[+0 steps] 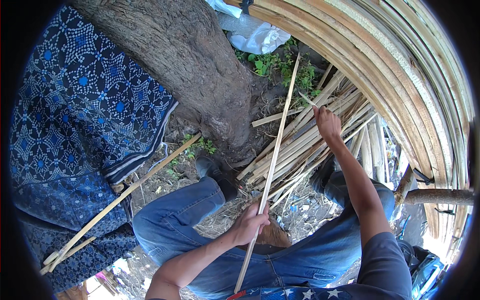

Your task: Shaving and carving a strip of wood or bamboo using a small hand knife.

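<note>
My left hand (250, 223) is closed around a long, thin wooden strip (275, 157) in front of my lap. The strip slants from near my belt up to the leafy ground ahead. Farther forward and to the right, my right hand (327, 123) is closed on a knife (307, 99). Its narrow pale blade points up and left, a little apart from the strip's far end. The handle is hidden in my fist. Below that hand, a loose pile of split wooden strips (295, 145) lies on the ground between my feet.
A thick tree trunk (195, 65) rises ahead on the left. Blue patterned cloth (90, 115) covers the left side, with a long stick (125, 194) across it. Stacked long boards (400, 75) curve along the right. White plastic sheeting (262, 40) lies by green plants at the back.
</note>
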### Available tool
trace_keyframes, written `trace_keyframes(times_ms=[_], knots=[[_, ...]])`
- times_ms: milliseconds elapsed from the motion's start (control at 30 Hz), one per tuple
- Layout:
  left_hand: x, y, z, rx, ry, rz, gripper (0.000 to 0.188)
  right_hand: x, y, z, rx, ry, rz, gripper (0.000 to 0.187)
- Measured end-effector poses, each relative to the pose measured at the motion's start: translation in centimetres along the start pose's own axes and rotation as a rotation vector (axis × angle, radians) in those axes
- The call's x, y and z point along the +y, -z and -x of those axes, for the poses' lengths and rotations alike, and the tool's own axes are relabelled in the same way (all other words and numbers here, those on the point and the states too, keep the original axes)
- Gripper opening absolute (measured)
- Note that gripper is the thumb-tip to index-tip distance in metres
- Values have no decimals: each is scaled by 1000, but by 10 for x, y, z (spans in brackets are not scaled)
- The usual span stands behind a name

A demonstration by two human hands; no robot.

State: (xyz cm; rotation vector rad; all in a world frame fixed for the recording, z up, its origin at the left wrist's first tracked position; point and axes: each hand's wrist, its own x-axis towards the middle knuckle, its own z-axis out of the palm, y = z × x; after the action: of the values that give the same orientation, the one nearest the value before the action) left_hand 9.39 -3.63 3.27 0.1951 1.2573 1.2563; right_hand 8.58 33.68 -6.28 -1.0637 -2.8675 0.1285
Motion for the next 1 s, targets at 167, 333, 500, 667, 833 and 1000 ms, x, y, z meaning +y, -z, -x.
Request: trace_keyframes(times_ms=[167,333,500,667,833,1000], knots=[[7,3,0,-34,32,77,11,-34,12,19,-279,121,-443,51],[-4,-2,-4,-50,91,190,14,-32,-8,9,-184,178,-232,50],[-2,6,-5,-122,156,491,21,-41,-18,8,-76,148,-129,48],[-4,-1,-6,-44,103,274,20,-35,-28,6,40,241,7,46],[-17,-10,7,3,114,70,24,31,-35,-18,-133,-171,36,55],[-3,-4,0,-12,130,113,25,5,-26,5,-84,-42,-434,55]])
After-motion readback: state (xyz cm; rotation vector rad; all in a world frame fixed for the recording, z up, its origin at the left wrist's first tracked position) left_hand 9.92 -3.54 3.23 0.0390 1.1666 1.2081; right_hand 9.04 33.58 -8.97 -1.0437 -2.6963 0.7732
